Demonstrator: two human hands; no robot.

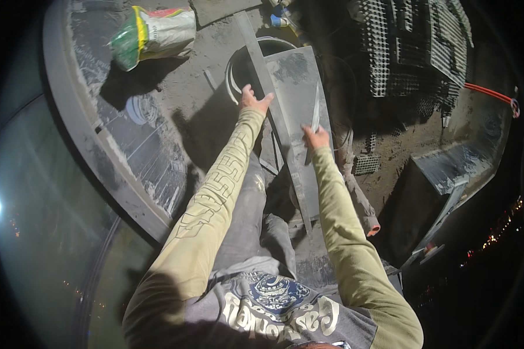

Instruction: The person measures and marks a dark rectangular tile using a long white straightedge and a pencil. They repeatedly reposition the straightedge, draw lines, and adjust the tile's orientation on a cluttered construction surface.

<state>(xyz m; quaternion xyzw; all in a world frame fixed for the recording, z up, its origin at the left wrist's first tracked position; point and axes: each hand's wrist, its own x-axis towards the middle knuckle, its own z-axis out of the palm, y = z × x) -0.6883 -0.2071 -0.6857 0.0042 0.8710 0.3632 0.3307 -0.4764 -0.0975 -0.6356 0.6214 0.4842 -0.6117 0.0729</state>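
Note:
My left hand rests flat on a long grey metal straightedge that runs away from me across a grey tile. My right hand grips a thin pointed tool and presses it on the tile beside the straightedge. The tile lies over a white-rimmed bucket, tilted toward me. Both arms wear pale yellow sleeves.
A green, yellow and white sack lies at the far left on the dusty floor. Dark plastic grid crates stand at the far right, with an orange hose beyond. A curved grey ledge borders glass on my left. A pipe lies by my right leg.

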